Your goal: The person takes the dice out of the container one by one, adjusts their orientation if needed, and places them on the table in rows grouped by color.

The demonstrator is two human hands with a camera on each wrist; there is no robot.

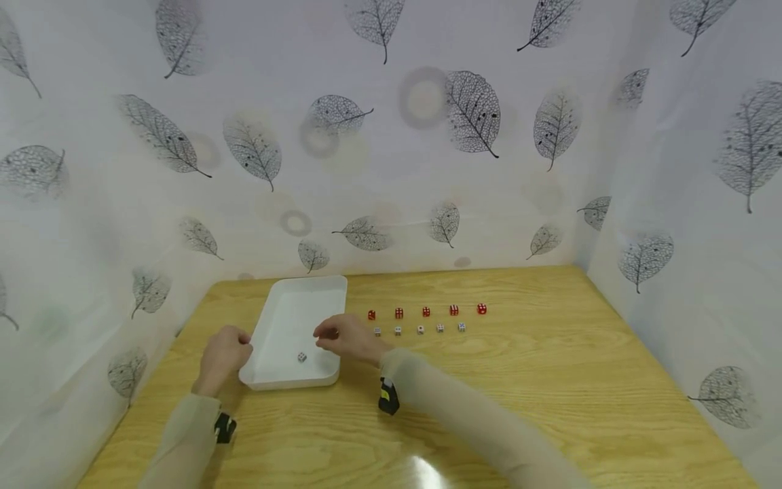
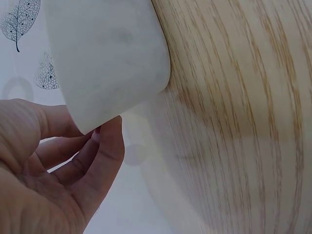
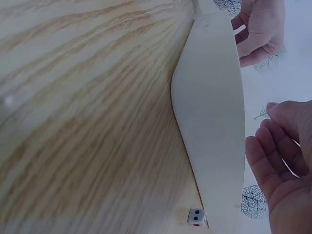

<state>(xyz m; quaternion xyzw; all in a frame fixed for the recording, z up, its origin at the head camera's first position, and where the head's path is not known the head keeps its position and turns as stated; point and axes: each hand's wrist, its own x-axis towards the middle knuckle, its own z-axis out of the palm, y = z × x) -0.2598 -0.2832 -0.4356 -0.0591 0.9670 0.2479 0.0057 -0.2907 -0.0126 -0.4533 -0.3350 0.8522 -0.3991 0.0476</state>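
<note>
A shallow white tray point(image 1: 296, 316) stands on the wooden table, left of the middle. My left hand point(image 1: 221, 356) pinches its left rim; in the left wrist view the thumb and fingertips point(image 2: 113, 134) meet at the tray's edge. Over the tray's right side reaches my right hand point(image 1: 353, 338), its fingers loosely bent. Nothing shows between its thumb and fingers in the right wrist view. One whitish die point(image 1: 302, 356) lies on the tray floor, toward the near end.
Right of the tray, several red dice point(image 1: 426, 312) form a row at the back. In front of them runs a row of several white dice point(image 1: 440, 328); one white die point(image 3: 196, 217) shows beside the tray wall. Leaf-patterned curtains point(image 1: 391, 170) surround the wooden table point(image 1: 550, 380).
</note>
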